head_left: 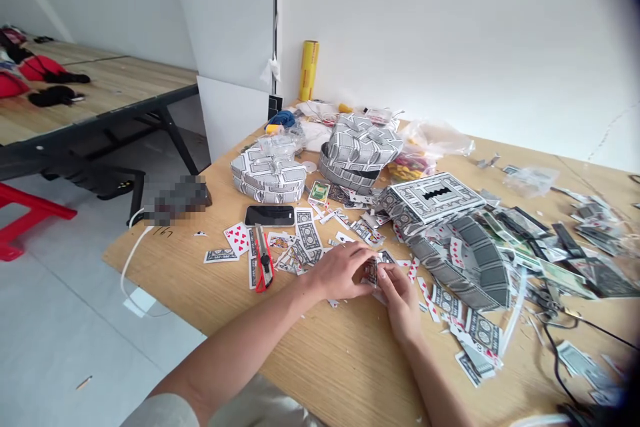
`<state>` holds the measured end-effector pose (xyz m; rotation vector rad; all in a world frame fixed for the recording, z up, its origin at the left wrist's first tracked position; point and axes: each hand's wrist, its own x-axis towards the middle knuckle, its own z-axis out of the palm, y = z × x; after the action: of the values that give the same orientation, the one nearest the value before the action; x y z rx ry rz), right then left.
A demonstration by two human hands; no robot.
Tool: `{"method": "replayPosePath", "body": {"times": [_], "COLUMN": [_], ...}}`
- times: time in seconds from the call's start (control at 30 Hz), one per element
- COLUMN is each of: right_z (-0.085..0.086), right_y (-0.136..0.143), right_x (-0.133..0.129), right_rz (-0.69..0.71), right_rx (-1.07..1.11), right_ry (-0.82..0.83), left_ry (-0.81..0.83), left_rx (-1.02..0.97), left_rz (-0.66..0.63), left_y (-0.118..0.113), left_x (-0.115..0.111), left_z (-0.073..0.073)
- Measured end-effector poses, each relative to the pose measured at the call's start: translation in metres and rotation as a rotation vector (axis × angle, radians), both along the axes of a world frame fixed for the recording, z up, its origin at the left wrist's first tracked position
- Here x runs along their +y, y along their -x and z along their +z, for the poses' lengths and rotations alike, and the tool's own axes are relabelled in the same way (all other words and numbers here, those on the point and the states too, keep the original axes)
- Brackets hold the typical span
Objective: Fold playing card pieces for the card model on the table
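Both hands meet over the table's front middle around a playing card (370,272) with a dark patterned back. My left hand (346,269) curls around the card's left side. My right hand (397,287) pinches its right edge between thumb and fingers. Part of the card is hidden by the fingers. Loose cards and cut strips lie about the hands, among them a ten of hearts (237,237). To the left lies a red box cutter (263,259). Right of the hands stands a curved open box (465,267) built from folded cards, with a flat card-covered lid (434,199) behind it.
A black phone (270,215) lies left of the cards. Behind are two woven card boxes (270,173), (357,150) and a yellow roll (309,70). Pliers-like tools (547,300), a black cable (555,353) and card scraps crowd the right side. The table edge (165,303) runs at left.
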<state>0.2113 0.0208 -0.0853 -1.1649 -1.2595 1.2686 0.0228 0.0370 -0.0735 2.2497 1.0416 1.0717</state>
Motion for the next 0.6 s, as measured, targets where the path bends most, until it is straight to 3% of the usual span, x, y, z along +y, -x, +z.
{"method": "replayPosePath", "body": {"times": [0.23,0.6], "right_z": [0.0001,0.0061], "right_y": [-0.0001,0.0020], "right_x": [0.0002,-0.0003], "right_rz": [0.024,-0.015], "right_rx": [-0.034,0.038], "right_ry": [-0.016,0.029], "left_ry": [0.043,0.055], "left_rx": [-0.020,-0.043], "left_rz": [0.064,0.046], "left_y": [0.0024,0.0015], "left_x": [0.0015,-0.0019], "left_z": [-0.0020,0.0017]}}
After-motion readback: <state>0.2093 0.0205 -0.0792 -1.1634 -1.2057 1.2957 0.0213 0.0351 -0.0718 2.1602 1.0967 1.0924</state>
